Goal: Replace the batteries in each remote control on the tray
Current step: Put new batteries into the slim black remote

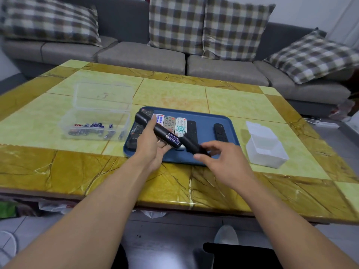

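Remote (149, 124), black and slim, held over tray (229, 123) by left hand (153, 144), fingers curled under the body with thumb on top. Back faces up, compartment open, blue battery (172, 139) showing at the near end. Right hand (215, 154) pinches the loose cover (191, 145) just beside that opening, fingers narrow around the near end of the cover.

Probably light and rigid, hard plastic, smooth and a bit slippery; best gripped across the middle of the body, where the left hand sits, leaving the compartment end free. Cover likely thin, with small tabs that could snap if forced at an angle; best held by its edges and slid flat. Battery likely small, smooth, prone to rolling once out; best pinched at the ends.

More remotes (180, 126) lie side by side on the tray, three pale ones under the held remote, darker ones to the right. Clear box (97, 121) of batteries stands left of the tray on table (58, 167), lid up. White box (266, 150) stands right of the tray, open; contents cannot be told. Whether the seated battery is old or fresh cannot be told either.
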A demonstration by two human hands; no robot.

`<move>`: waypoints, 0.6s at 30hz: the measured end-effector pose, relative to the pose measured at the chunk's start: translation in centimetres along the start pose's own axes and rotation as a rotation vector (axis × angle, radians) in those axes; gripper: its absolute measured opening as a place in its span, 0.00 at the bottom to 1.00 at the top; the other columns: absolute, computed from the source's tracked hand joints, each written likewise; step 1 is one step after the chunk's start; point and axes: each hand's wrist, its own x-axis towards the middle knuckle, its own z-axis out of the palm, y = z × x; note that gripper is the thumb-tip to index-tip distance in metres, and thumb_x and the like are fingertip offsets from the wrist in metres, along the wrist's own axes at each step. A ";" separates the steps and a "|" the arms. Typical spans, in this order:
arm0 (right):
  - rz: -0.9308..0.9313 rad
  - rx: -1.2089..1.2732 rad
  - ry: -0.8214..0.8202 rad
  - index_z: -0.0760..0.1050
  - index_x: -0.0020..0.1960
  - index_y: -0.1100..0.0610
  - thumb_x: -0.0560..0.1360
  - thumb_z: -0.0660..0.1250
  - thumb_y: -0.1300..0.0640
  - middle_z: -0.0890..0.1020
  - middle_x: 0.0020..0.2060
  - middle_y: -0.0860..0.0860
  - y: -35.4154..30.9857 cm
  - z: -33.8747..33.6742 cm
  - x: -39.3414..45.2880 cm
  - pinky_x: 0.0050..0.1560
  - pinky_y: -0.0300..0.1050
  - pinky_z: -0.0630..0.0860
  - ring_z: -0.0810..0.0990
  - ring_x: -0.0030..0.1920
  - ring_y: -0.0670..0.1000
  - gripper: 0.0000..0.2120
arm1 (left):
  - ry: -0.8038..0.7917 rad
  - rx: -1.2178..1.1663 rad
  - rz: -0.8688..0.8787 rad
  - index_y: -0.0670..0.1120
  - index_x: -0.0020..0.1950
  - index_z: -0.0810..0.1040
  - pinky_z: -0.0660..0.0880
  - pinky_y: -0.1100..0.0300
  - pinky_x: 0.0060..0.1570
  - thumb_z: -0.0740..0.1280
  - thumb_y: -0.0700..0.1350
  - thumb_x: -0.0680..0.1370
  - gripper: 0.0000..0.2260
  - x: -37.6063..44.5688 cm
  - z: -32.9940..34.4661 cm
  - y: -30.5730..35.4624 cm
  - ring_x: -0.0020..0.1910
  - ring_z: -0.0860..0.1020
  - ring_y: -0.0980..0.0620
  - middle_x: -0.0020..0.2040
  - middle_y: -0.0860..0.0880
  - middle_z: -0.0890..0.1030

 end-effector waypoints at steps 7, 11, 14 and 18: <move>-0.035 -0.222 0.174 0.78 0.61 0.39 0.73 0.67 0.34 0.81 0.52 0.39 -2.3 1.9 0.2 0.44 0.44 0.74 0.78 0.55 0.43 0.19 | -0.203 0.214 0.031 0.39 0.58 0.76 0.82 0.49 0.52 0.71 0.38 0.78 0.10 -2.0 2.3 -2.8 0.56 0.83 0.39 0.55 0.38 0.84; -0.040 -0.234 0.199 0.78 0.60 0.39 0.72 0.67 0.34 0.81 0.51 0.40 -2.6 2.3 0.4 0.43 0.44 0.73 0.78 0.55 0.44 0.19 | -0.206 0.185 0.081 0.41 0.57 0.76 0.81 0.49 0.56 0.68 0.33 0.79 0.08 -2.0 2.3 -3.0 0.57 0.83 0.40 0.56 0.40 0.84; -0.009 -0.132 0.198 0.79 0.58 0.40 0.70 0.70 0.33 0.81 0.50 0.39 -2.5 2.3 0.4 0.43 0.44 0.74 0.78 0.51 0.41 0.20 | -0.234 0.187 0.088 0.42 0.57 0.76 0.82 0.57 0.46 0.66 0.34 0.80 0.07 -2.0 2.3 -2.6 0.57 0.83 0.39 0.58 0.40 0.84; 0.140 0.384 0.133 0.80 0.53 0.44 0.70 0.73 0.37 0.83 0.46 0.43 -1.6 2.8 0.7 0.45 0.45 0.81 0.82 0.45 0.41 0.17 | -0.261 0.172 0.083 0.42 0.59 0.75 0.83 0.58 0.48 0.64 0.34 0.81 0.08 -2.2 2.3 -2.4 0.53 0.84 0.44 0.59 0.40 0.83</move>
